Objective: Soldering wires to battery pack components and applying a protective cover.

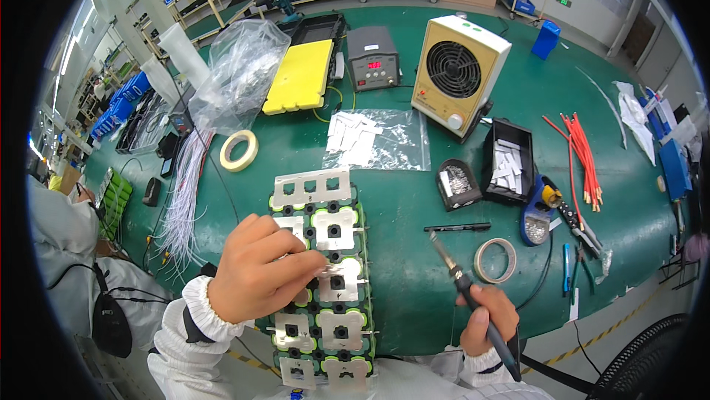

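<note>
In front of me on the green table lies a long battery pack (341,320), with green-edged cells under several silvery nickel plates. My left hand (259,270) is over its left side, thumb and fingers pinched together at a plate near the middle. Whatever sits between those fingertips is too small to make out. To the right of the pack, my right hand (489,320) is wrapped round the dark handle of a soldering iron (463,281). The iron's metal tip points up and away from me, apart from the pack, near a black pen (458,227).
Right of the pack are a tape roll (495,261), a blue soldering-iron stand (534,224), pliers (583,270) and red wires (582,156). Beyond it stand a soldering station (373,57) and an ionizing fan (460,74). White wires (185,200) and another person's sleeve (63,233) are at left.
</note>
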### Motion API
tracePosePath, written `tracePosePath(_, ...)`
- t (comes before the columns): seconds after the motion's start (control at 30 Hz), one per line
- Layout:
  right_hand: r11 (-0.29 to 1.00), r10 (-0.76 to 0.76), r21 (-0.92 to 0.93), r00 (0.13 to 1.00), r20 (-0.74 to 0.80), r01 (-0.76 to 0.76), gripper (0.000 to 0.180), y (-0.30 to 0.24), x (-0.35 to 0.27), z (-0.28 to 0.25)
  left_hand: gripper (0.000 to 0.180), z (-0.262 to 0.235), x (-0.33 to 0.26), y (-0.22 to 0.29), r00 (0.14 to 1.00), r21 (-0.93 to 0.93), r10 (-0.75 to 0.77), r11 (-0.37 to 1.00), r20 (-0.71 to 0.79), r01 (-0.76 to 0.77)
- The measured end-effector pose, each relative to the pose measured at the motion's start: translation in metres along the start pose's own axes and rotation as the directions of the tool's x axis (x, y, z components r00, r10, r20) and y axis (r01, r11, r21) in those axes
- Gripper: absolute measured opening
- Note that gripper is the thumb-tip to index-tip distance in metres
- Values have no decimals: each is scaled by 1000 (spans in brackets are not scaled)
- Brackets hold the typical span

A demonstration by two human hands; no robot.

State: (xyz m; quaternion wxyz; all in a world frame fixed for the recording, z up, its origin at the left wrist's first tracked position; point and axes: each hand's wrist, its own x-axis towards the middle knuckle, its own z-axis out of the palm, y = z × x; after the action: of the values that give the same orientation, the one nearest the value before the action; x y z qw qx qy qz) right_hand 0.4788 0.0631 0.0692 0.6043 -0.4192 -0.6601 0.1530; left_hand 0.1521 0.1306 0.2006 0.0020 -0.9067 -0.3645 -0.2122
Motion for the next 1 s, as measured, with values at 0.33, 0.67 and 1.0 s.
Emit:
tracePosePath(0.33,909,34,-416,998,61,-5,30,74,33,12,25,10,-6,0,999,-181,-34,983,-1,33)
tracePosePath(0.67,995,-95,-36,992,79,98,27,-3,3,4,20,11,-1,5,998,-56,12,998,62,-9)
tracePosePath(1.0,987,-127,118,974,187,106,27,-32,-6,16,20,15,4,8,996,-83,43,996,75,-36)
